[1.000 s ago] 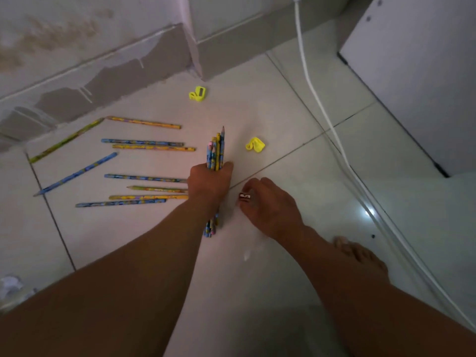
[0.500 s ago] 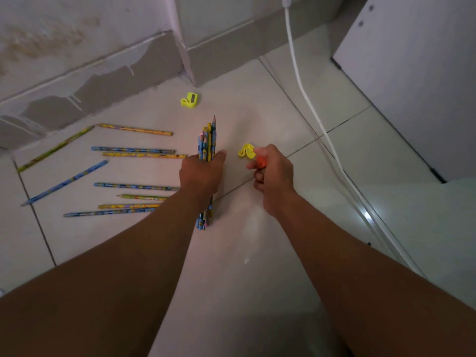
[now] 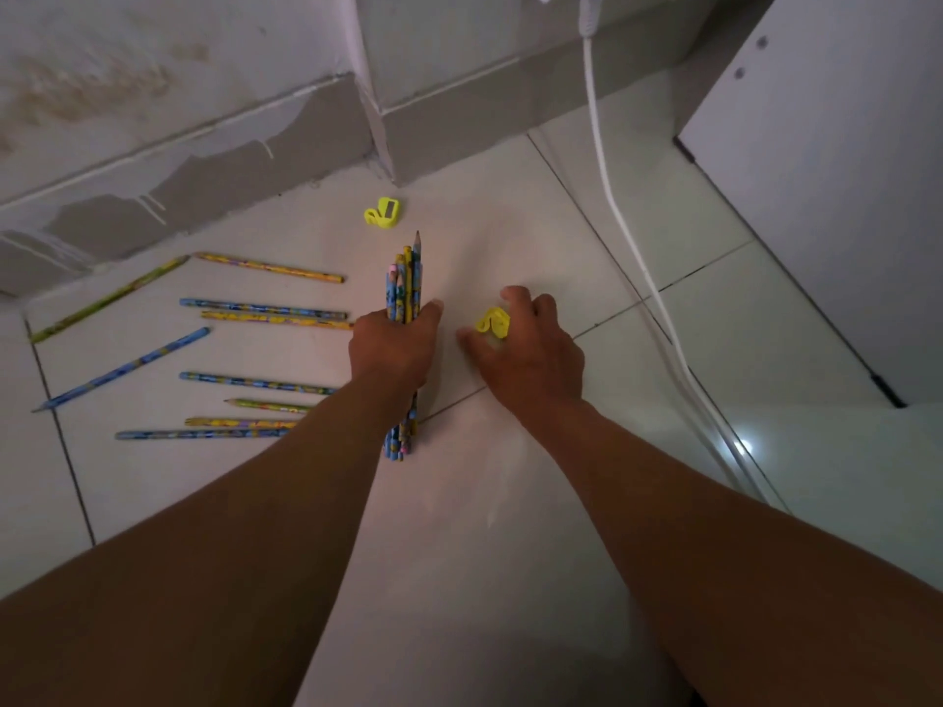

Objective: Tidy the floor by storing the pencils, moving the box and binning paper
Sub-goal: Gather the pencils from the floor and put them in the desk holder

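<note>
Left hand (image 3: pixel 393 349) gripping pencil bundle (image 3: pixel 404 293), right hand (image 3: pixel 530 349) on yellow sharpener (image 3: pixel 494 323)

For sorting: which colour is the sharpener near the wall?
Yellow sharpener, clearest in the head view.

Dim tiled floor (image 3: pixel 510 502), stained wall (image 3: pixel 127 68), white cabinet (image 3: pixel 842 170), hanging cable (image 3: pixel 607 170)

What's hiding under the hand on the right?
Under the right hand a yellow sharpener peeks out between the fingers, on the floor tile. The rest of the sharpener, and anything else in the palm, is covered.
</note>
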A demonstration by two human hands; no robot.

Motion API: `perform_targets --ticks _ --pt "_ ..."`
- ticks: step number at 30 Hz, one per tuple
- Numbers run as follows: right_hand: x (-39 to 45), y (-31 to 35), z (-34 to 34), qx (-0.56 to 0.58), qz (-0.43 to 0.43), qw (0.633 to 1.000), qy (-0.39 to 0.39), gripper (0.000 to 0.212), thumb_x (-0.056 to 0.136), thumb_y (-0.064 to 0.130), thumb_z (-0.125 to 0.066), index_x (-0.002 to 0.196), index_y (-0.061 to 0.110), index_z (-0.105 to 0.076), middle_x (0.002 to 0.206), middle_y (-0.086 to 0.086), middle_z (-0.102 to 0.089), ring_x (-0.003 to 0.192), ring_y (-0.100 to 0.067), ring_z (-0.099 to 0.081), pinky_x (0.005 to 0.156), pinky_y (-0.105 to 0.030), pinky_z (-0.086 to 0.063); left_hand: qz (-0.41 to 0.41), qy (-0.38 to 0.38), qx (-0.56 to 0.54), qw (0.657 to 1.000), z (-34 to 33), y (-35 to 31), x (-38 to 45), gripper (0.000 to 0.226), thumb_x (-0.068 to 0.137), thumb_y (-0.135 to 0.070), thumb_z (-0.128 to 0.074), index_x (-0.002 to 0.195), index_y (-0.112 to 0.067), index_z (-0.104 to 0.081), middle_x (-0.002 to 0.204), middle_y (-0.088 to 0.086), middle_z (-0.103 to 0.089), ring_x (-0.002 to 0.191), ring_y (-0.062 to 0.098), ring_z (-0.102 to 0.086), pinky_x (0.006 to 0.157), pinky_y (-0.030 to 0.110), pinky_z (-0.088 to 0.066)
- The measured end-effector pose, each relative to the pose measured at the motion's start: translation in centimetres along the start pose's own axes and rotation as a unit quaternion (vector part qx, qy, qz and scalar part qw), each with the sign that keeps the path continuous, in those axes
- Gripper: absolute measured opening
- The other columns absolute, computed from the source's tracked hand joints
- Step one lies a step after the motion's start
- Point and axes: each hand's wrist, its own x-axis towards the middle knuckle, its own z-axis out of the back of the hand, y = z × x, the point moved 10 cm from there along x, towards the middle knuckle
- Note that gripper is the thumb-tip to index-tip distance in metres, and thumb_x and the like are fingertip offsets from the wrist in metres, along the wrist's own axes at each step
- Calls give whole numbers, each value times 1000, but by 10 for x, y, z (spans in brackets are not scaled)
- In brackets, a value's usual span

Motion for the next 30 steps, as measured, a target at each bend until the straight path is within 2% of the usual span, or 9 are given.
perform_targets --ticks 5,8,11,14,17,19,24,27,30 --pt "-1 -3 -4 16 1 1000 -8 42 89 58 -55 107 20 -51 104 -3 -55 90 -31 -61 69 -34 -38 -2 0 -2 1000 -2 -5 5 45 77 -57 -70 63 -16 -55 66 11 -63 54 27 -59 69 42 -60" --pt "7 -5 -3 190 -87 978 -15 31 87 51 -59 84 21 -54 78 5 -57 73 -20 -54 67 -29 -35 -7 -2 -30 1000 -1 -13 8 44 77 -53 -72 61 -16 -54 59 9 -58 47 25 -54 60 37 -56" --pt "17 4 -15 418 -192 888 12 31 84 40 -53 65 16 -55 61 3 -55 56 -17 -46 55 -30 -35 -10 -13 -55 998 6 -19 13 42 81 -46 -73 60 -16 -53 54 7 -53 40 22 -49 50 30 -48" --pt "17 29 -41 582 -265 763 96 26 88 32 -45 76 14 -60 68 -5 -65 44 -13 -42 43 -20 -26 -4 -33 -70 997 19 -20 21 42 79 -49 -73 64 -15 -53 56 6 -53 40 22 -49 51 29 -46" --pt "20 50 -50 625 -274 720 130 27 89 30 -43 87 16 -65 72 -4 -65 46 -12 -48 42 -18 -29 4 -43 -77 996 32 -14 28 42 79 -50 -73 67 -14 -55 58 7 -54 41 21 -50 50 29 -46" --pt "26 56 -58 601 -273 740 128 28 89 32 -45 83 17 -68 72 -2 -60 48 -13 -47 42 -18 -30 9 -50 -77 996 41 -12 32 41 81 -49 -73 68 -14 -55 60 8 -55 41 20 -50 49 28 -45" --pt "60 77 -38 282 -99 954 37 41 91 42 -57 62 13 -51 65 -1 -57 74 -31 -55 62 -31 -36 -3 -77 -56 995 65 -16 49 43 80 -52 -72 73 -11 -61 64 9 -59 44 23 -52 50 28 -45" --pt "75 101 -37 176 -15 983 56 25 90 48 -56 102 26 -59 100 -2 -68 99 -31 -61 73 -33 -41 -37 -86 -42 995 73 -27 63 44 75 -55 -72 64 -14 -58 62 11 -57 50 27 -53 55 35 -49" --pt "91 122 -50 84 49 989 113 51 92 52 -54 139 37 -41 130 -4 -59 118 -31 -56 89 -37 -43 -40 -91 -46 994 75 -36 72 43 78 -52 -73 61 -17 -53 60 10 -55 47 26 -51 54 33 -49"
